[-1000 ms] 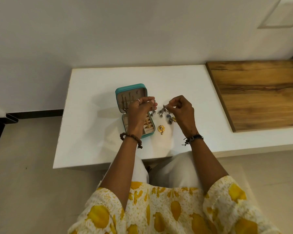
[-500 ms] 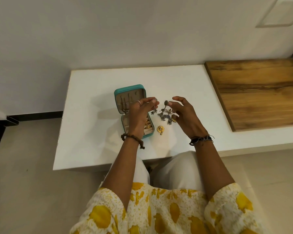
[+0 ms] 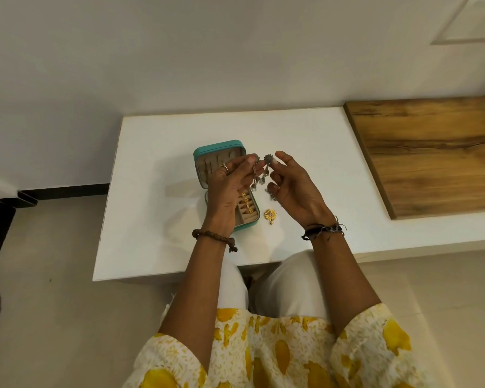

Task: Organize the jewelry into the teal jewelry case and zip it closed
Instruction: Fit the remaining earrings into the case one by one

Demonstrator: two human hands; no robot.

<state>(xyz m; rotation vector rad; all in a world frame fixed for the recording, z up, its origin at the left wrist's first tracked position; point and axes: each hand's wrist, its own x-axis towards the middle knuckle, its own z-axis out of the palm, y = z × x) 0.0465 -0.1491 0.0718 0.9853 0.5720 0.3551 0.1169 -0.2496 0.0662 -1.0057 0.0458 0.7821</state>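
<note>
Together we held the silver dangling earrings [image 3: 259, 175] above the open teal jewelry case [image 3: 221, 180], left hand [image 3: 230, 189] pinching one, right hand [image 3: 291, 191] pinching the other. We judged it best to part them gently before placing them inside. Beside the case, a gold pendant [image 3: 270, 215] lay on the white counter [image 3: 305, 141], a wooden board [image 3: 431, 152] farther right.
</note>
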